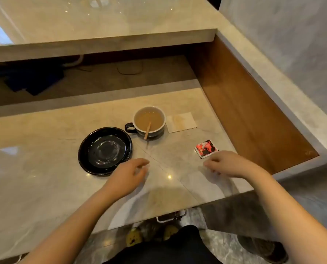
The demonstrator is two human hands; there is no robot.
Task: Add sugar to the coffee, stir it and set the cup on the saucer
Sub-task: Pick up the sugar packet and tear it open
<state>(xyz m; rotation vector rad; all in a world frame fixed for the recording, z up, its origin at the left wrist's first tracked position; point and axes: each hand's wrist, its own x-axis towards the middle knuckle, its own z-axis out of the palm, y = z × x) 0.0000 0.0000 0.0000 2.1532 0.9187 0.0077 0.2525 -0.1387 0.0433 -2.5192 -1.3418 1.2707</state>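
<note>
A dark cup with a white inside stands on the marble counter, full of light brown coffee. A wooden stirrer leans in it over the near rim. An empty black saucer lies to the cup's left and nearer to me. A red and black sugar packet lies flat to the right. My left hand hovers by the saucer's near right edge, fingers loosely curled and holding nothing. My right hand hangs just in front of the packet, fingers apart and empty.
A pale napkin lies right of the cup. A brown wooden wall bounds the counter on the right. A raised marble ledge runs across the back. The counter's near edge is just below my wrists.
</note>
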